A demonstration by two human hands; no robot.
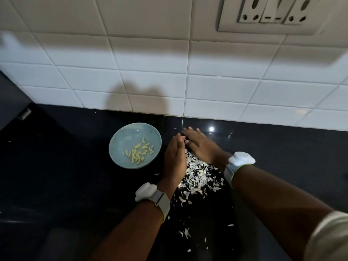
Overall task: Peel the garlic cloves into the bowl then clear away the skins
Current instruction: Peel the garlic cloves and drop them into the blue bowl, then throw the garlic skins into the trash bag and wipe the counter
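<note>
Garlic cloves, peeled, lie in the bowl at left on the black counter. Just right of it I see my left hand set on edge, fingers straight, against the skins. My right hand lies flat, fingers straight, at the pile's far end, fingertips meeting the left's.

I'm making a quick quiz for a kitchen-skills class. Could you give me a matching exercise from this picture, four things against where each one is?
Things:
1. peeled garlic cloves
2. garlic skins
3. socket panel
4. bowl

Places:
A. on the tiled wall, top right
B. left of the left hand
C. inside the bowl
D. on the black counter between the wrists

Pairs: 1-C, 2-D, 3-A, 4-B
</note>
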